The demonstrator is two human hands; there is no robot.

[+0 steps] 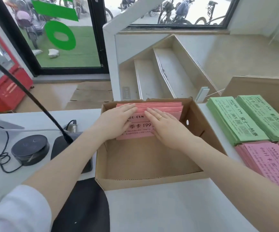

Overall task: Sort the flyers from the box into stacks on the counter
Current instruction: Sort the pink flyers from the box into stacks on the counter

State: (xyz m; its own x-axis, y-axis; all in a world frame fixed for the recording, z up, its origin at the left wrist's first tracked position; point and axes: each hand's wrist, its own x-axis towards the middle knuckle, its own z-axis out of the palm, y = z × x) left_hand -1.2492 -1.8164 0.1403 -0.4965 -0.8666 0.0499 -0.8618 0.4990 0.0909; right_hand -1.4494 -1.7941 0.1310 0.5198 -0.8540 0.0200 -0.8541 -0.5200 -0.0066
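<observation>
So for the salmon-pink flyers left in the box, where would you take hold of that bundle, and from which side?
By its two short ends, one hand each side, coming from above. The salmon-pink flyers lean against the far wall of the cardboard box, fanned at the top, so a one-sided grip would probably let them splay. The left hand and right hand rest flat on the front sheet.

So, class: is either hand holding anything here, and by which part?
Nothing is gripped. Left hand and right hand rest flat, fingers straight, on the salmon flyers in the box.
</observation>
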